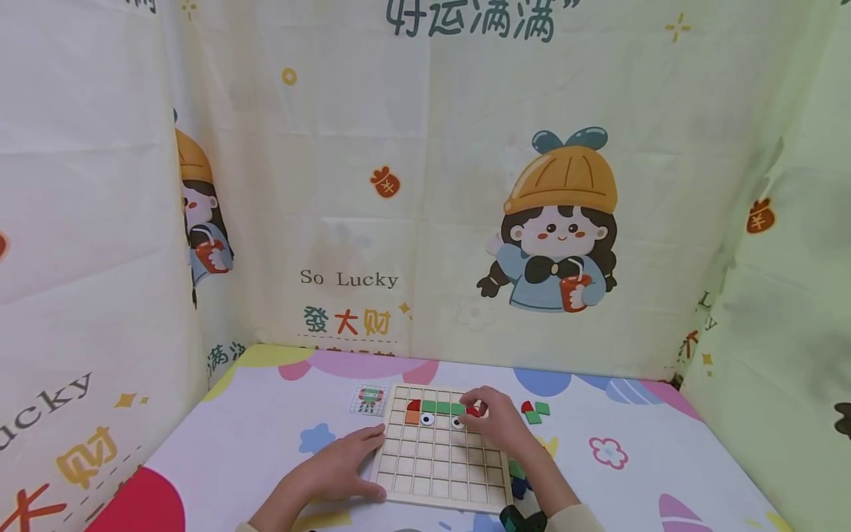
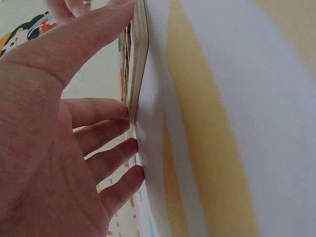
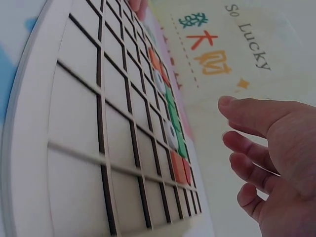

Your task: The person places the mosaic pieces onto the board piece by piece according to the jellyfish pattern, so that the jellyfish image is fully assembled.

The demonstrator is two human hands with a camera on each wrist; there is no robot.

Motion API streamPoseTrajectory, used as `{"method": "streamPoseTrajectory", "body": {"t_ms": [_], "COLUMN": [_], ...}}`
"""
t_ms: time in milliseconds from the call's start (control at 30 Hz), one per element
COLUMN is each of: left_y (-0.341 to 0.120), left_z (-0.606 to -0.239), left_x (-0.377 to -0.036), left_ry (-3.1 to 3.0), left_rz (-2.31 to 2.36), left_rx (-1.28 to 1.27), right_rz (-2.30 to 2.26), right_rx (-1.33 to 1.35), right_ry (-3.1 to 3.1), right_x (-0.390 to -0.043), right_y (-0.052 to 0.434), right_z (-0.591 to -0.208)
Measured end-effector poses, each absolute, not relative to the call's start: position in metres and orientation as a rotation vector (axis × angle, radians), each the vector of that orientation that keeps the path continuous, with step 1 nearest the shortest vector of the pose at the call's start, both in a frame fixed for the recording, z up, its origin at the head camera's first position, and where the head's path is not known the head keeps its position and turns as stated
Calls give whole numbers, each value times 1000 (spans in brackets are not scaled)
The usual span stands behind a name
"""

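A pale wooden grid board (image 1: 435,462) lies on the table, with tiles along its far rows. Three green squares (image 1: 443,407) stand in a row between a red rounded piece (image 1: 414,405) at left and a red piece (image 1: 472,411) at right. Below that row are an orange square (image 1: 413,417) and two round eye pieces (image 1: 428,419); another orange tile (image 3: 178,167) shows in the right wrist view. My left hand (image 1: 342,465) touches the board's left edge with extended fingers and thumb. My right hand (image 1: 501,425) hovers over the far right corner, fingers loosely bent, holding nothing visible.
A small picture card (image 1: 368,400) with a gridded figure lies left of the board's far corner. Loose red and green pieces (image 1: 533,417) lie to the right. More green and dark blue pieces (image 1: 518,484) sit beside the right forearm. Printed cloth (image 1: 425,222) walls surround the table.
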State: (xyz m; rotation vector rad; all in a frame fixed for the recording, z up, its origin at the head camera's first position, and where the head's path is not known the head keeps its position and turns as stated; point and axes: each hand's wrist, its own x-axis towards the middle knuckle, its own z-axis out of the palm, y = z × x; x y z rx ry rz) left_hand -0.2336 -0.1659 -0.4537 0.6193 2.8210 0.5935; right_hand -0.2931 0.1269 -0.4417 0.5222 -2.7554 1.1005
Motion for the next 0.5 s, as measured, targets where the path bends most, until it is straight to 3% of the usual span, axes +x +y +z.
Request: {"method": "streamPoseTrajectory", "body": {"t_ms": [500], "left_y": [-167], "left_z": [-454], "left_x": [-235], "left_ry": [2812], "left_rz": [601], "left_rx": [615], "right_rz": [1024], "right_rx": [239], "right_ry": [-2806], "right_x": [-269], "right_y": [197], "right_z": [-442]}}
